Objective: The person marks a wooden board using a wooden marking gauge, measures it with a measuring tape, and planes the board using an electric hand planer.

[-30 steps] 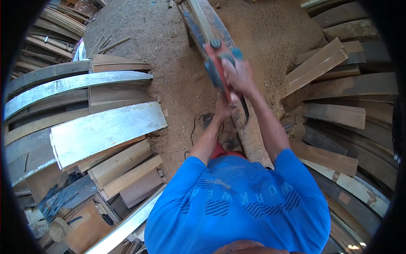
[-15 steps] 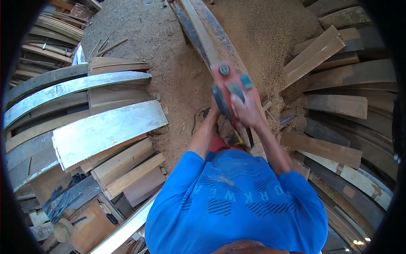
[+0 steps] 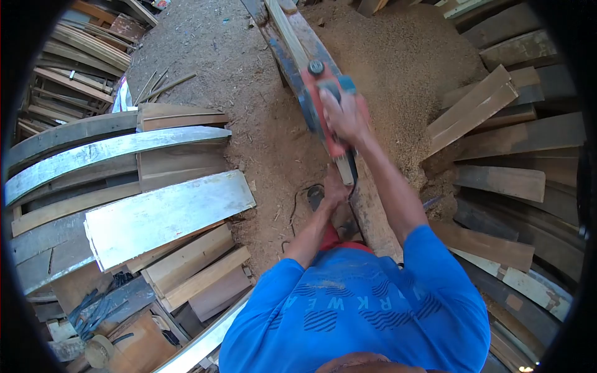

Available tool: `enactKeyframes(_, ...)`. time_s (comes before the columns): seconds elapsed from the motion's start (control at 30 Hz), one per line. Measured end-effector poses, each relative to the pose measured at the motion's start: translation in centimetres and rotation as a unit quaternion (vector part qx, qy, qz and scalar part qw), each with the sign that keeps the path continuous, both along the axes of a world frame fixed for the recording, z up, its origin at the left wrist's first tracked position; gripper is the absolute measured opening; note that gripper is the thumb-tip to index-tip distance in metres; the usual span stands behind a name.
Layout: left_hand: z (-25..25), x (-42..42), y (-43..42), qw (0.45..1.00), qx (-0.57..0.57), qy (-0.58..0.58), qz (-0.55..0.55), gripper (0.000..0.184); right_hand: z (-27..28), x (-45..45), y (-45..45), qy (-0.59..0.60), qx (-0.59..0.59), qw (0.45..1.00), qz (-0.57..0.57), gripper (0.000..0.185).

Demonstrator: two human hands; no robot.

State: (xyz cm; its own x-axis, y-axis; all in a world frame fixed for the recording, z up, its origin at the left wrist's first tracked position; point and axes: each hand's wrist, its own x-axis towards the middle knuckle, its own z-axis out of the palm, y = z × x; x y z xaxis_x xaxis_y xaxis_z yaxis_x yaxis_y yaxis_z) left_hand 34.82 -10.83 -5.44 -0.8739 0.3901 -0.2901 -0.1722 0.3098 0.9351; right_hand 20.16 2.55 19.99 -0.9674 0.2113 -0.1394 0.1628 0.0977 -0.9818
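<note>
A red and dark electric planer (image 3: 315,84) rests on a narrow strip of wood (image 3: 287,31) that lies along a long, worn bench (image 3: 373,214). My right hand (image 3: 343,115) is wrapped round the planer's top handle. Below the planer, my left hand (image 3: 336,188) is at the near end of the strip, with its fingers against the strip's left side. A dark cord hangs from the planer's rear beside that end. The fingertips of my left hand are partly hidden.
Stacked boards (image 3: 500,183) line the right side. On the left are curved planks (image 3: 106,143), a whitish board (image 3: 171,214) and shorter pieces below it. Shavings cover the ground (image 3: 398,56). A loose cord (image 3: 293,211) lies near my feet.
The planer and my right hand moved toward me, then away again along the strip. The strip's near end now shows behind the planer, beside my left hand.
</note>
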Motion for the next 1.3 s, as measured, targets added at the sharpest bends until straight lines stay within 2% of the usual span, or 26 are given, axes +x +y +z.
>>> enactKeyframes(0.03, -1.3, -0.1, 0.0, 0.998, -0.05, 0.02, -0.024, 0.102, 1.5, -2.9, 0.1, -0.008, 0.04, 0.999, -0.007, 0.043)
enactKeyframes(0.07, 1.3, 0.0, 0.1, 0.997, -0.052, 0.057, -0.01, 0.107, 3.4, -5.6, 0.4, -0.016, 0.08, 0.997, -0.014, 0.044)
enactKeyframes(0.13, 3.7, 0.4, -0.1, 0.995, -0.056, 0.087, 0.003, 0.115, 3.3, -10.0, 1.4, -0.055, 0.041, 0.997, 0.028, 0.042)
enactKeyframes(0.2, 4.1, -0.1, 0.2, 0.995, -0.057, 0.086, 0.0, 0.122, 1.3, -13.0, 2.4, -0.039, -0.057, 0.996, 0.051, 0.04)
enactKeyframes(0.27, 3.1, -0.1, 0.0, 0.994, -0.098, 0.047, -0.001, 0.122, 0.8, -12.7, 2.3, -0.032, -0.128, 0.989, 0.06, 0.038)
enactKeyframes(0.37, 1.9, -0.1, 0.2, 0.991, -0.126, 0.039, -0.013, 0.116, 0.1, -10.3, 1.8, -0.031, -0.127, 0.991, 0.04, 0.038)
enactKeyframes(0.47, 2.8, -0.4, 0.5, 0.994, -0.107, 0.024, -0.006, 0.104, 0.5, -4.7, 1.2, -0.03, -0.077, 0.996, 0.037, 0.037)
enactKeyframes(0.57, 3.1, -0.5, 0.0, 0.994, -0.085, 0.056, -0.033, 0.092, 0.1, 3.2, 0.4, -0.077, -0.069, 0.994, 0.042, 0.033)
enactKeyframes(0.6, 3.0, -0.5, -0.2, 0.993, -0.079, 0.077, -0.049, 0.089, -0.1, 6.7, 0.1, -0.053, -0.041, 0.996, 0.051, 0.032)
enactKeyframes(0.63, 2.8, -0.7, -0.2, 0.993, -0.063, 0.087, -0.056, 0.09, -0.8, 10.8, -0.3, -0.031, -0.014, 0.998, 0.06, 0.03)
enactKeyframes(0.67, 2.8, -0.7, -0.2, 0.993, -0.047, 0.09, -0.063, 0.091, -2.6, 14.5, -0.7, 0.048, 0.07, 0.995, 0.053, 0.024)
enactKeyframes(0.7, 3.0, -0.7, -0.1, 0.993, -0.034, 0.09, -0.067, 0.092, 0.1, 18.8, -0.9, -0.008, 0.024, 0.997, 0.069, 0.022)
enactKeyframes(0.73, 2.9, -0.7, -0.1, 0.994, -0.02, 0.082, -0.066, 0.092, 1.1, 22.4, -1.4, -0.004, 0.019, 0.998, 0.06, 0.027)
enactKeyframes(0.8, 3.2, -0.7, -0.3, 0.995, 0.003, 0.071, -0.066, 0.094, 4.1, 27.9, -1.3, -0.179, -0.036, 0.981, 0.073, 0.048)
enactKeyframes(0.87, 3.2, -0.7, -0.2, 0.996, 0.025, 0.058, -0.068, 0.096, 1.8, 29.4, -1.8, -0.097, -0.024, 0.994, 0.038, 0.047)
enactKeyframes(0.97, 2.9, -0.1, -0.6, 0.996, 0.042, 0.036, -0.066, 0.099, 0.4, 26.1, -1.6, -0.026, 0.017, 0.999, 0.02, 0.048)
enactKeyframes(1.07, 3.0, 0.3, -0.7, 0.997, 0.04, 0.019, -0.062, 0.102, 0.9, 18.9, -2.1, -0.005, -0.005, 1.0, -0.005, 0.044)
enactKeyframes(1.13, 2.6, 0.2, -0.9, 0.998, 0.015, 0.013, -0.06, 0.104, 0.7, 13.0, -1.7, 0.009, 0.028, 0.999, -0.014, 0.039)
enactKeyframes(1.2, 2.3, -0.4, -0.8, 0.997, -0.044, 0.009, -0.057, 0.106, 0.4, 6.7, -0.6, -0.037, 0.076, 0.996, 0.004, 0.045)
enactKeyframes(1.3, 2.7, -0.6, -0.3, 0.99, -0.128, -0.01, -0.051, 0.108, -0.2, -3.4, 0.1, -0.022, 0.052, 0.998, 0.01, 0.048)
